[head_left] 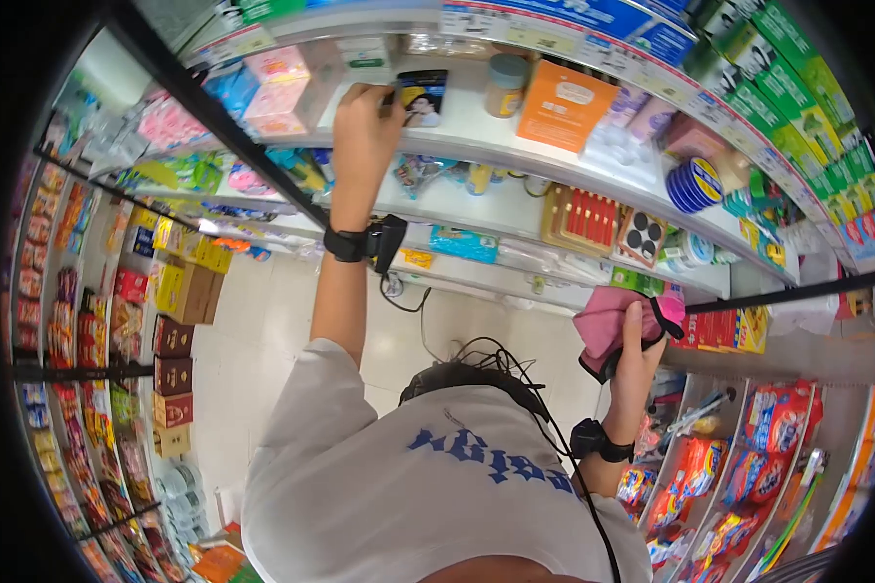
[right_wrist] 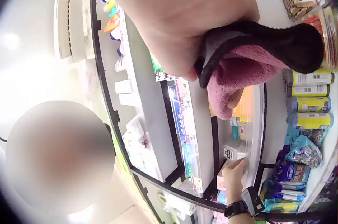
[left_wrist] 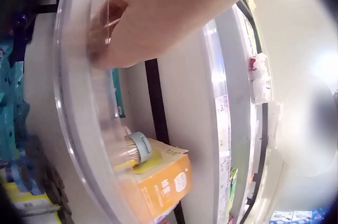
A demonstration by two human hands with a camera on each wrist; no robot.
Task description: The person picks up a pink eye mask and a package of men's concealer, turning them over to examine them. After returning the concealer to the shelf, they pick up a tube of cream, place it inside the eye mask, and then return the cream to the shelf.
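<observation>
My left hand (head_left: 365, 112) reaches up onto a white shelf (head_left: 476, 131), its fingertips between a dark packet (head_left: 422, 96) and a white box (head_left: 363, 58). The right wrist view shows the left hand (right_wrist: 233, 175) just under that white box (right_wrist: 233, 150). Seen from the left wrist, its fingers (left_wrist: 103, 36) lie behind the shelf's clear front rail, and whether they hold anything is unclear. My right hand (head_left: 635, 345) is raised lower down and grips a bunched pink cloth with black trim (head_left: 608, 321), also seen as the cloth (right_wrist: 248, 68) close up.
An orange box (head_left: 562, 102) and a jar with a pale blue lid (head_left: 507, 84) stand right of the left hand. Pink packs (head_left: 277, 87) sit to its left. Stocked shelves run on both sides of a tiled aisle floor (head_left: 253, 340).
</observation>
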